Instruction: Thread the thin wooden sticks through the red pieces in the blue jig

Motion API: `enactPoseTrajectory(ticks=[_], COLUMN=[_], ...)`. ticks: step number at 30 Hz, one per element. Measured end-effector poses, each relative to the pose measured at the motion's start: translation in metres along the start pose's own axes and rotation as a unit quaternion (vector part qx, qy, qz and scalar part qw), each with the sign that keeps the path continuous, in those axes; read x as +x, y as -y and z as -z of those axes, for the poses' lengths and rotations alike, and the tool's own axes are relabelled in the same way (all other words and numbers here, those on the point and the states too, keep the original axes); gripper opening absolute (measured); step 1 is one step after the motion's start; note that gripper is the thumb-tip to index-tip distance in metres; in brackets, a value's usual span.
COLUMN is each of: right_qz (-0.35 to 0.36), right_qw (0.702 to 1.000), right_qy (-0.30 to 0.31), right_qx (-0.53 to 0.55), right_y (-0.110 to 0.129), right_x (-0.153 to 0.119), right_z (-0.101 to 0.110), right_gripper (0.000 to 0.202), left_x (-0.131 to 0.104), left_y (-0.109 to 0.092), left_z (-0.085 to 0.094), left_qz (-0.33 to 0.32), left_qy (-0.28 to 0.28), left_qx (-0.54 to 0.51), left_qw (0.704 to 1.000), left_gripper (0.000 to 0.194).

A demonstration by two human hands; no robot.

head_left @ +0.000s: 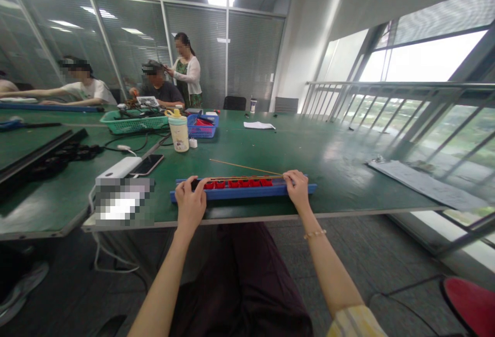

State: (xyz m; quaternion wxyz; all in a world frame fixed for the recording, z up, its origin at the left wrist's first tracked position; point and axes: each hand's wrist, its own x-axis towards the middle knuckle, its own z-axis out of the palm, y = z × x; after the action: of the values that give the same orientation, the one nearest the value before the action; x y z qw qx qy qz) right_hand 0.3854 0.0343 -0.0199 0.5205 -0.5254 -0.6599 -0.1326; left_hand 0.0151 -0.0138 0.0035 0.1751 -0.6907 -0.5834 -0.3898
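Observation:
A long blue channel-shaped tray [247, 191] lies along the near table edge, with several red pieces [243, 183] in a row inside it. My left hand [192, 200] curls around its left end, fingers and thumb bent over a small black part [195, 184]. At the right end, my right hand [297, 187] is closed, thumb and fingertips pinching a thin yellow strand [247, 167]. That strand slants up and left over the table. Another yellow length runs along the tray top between both hands; whether the two are one piece I cannot tell.
Left of the tray are a phone [149, 165], a white power bank [118, 168] with cables, and a yellow cup [179, 133]. Beyond stand a green basket [133, 123] and a blue basket [201, 130]. A clipboard [421, 180] lies right. Several people are across the table.

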Motion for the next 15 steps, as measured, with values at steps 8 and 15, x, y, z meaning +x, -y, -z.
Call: enactPoseTrajectory(ticks=[8, 15], right_qz=[-0.011, -0.014], right_qw=[0.999, 0.997], right_qy=[-0.023, -0.075], right_qx=[0.034, 0.028], right_y=[-0.0045, -0.0029], right_x=[0.0013, 0.0021], right_z=[-0.0011, 0.0023], right_gripper=[0.028, 0.031], left_x=[-0.0001, 0.0002], left_y=[0.0012, 0.0006], left_z=[-0.0021, -0.0010], left_qz=[0.002, 0.000], left_qy=[-0.008, -0.002], left_qx=[-0.008, -0.006], left_qw=[1.000, 1.000], left_gripper=[0.038, 0.039])
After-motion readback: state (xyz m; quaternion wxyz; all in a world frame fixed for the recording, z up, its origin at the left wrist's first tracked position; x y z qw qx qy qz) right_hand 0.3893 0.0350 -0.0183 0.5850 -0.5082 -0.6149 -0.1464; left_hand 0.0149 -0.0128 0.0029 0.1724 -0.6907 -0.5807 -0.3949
